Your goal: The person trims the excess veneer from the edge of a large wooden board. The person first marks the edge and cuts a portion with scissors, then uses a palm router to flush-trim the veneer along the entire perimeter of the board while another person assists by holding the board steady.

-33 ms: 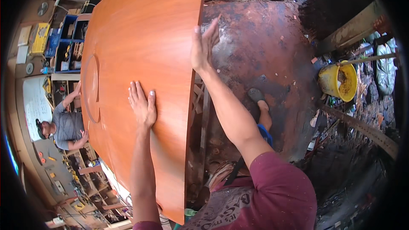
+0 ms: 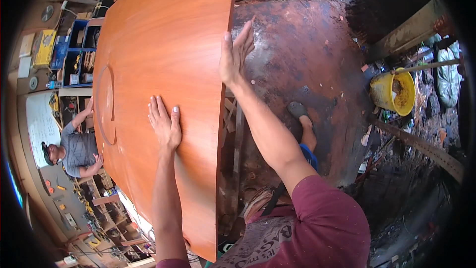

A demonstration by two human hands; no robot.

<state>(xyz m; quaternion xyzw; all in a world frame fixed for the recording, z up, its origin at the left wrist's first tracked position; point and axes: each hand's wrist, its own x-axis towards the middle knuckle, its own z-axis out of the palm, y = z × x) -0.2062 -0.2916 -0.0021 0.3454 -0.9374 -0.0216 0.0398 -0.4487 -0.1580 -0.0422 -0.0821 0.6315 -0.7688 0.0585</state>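
A large orange-brown wooden panel (image 2: pixel 193 59) with a smooth surface stretches through the middle of the view. My left hand (image 2: pixel 165 125) lies flat on it, fingers together and stretched out, thumb apart. At the panel's right edge is my right hand (image 2: pixel 235 57), thumb raised and fingers extended past the edge; it grips nothing. A thin, dark curved strip or outline (image 2: pixel 112 92) shows on the panel's left part; I cannot tell which. Across the panel, a person (image 2: pixel 79 146) in a grey shirt and dark cap has both hands at the far edge.
Blue storage bins (image 2: pixel 74 62) and a whiteboard (image 2: pixel 40 124) line the left wall, with tools and wood pieces below. To the right, a yellow bucket (image 2: pixel 382 92) stands by a metal beam (image 2: pixel 421 149) and scattered debris. My foot in a grey clog (image 2: pixel 296 109) is on the stained floor.
My right hand appears slightly lower and further left against the panel's edge. My left hand stays flat in the same place.
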